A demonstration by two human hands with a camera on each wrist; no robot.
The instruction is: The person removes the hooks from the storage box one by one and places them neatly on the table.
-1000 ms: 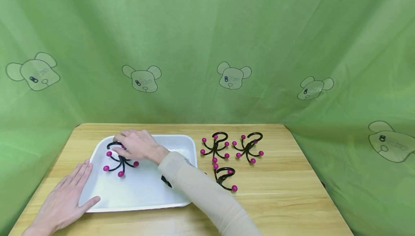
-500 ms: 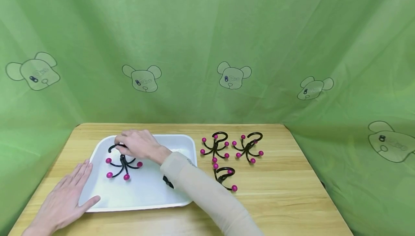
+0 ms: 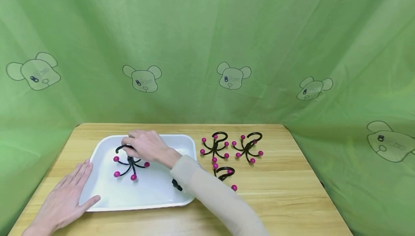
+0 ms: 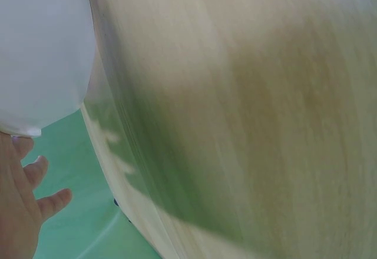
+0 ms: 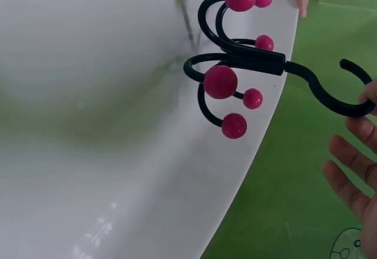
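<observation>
In the head view my right hand [image 3: 149,146] pinches the curved top of a black multi-arm hanger hook [image 3: 130,160] with pink ball tips, over the left half of a white tray [image 3: 129,198]. The right wrist view shows thumb and fingertips on the crook of this hook [image 5: 253,59], its arms hanging above the tray surface. My left hand [image 3: 66,198] lies with straight fingers against the tray's left rim, thumb reaching over the near corner. A small black piece [image 3: 177,185] lies in the tray beside my right sleeve, which hides part of it.
Several hooks of the same kind lie right of the tray: one hook [image 3: 215,146] at the back, another hook [image 3: 249,146] beside it, and a nearer hook [image 3: 226,174] partly behind my sleeve. A green curtain [image 3: 188,48] surrounds the wooden table [image 3: 285,192].
My right hand has shifted to the right with the hanging hook, whose arms have turned a little. More of the small black piece has come into view. The left hand has stayed put.
</observation>
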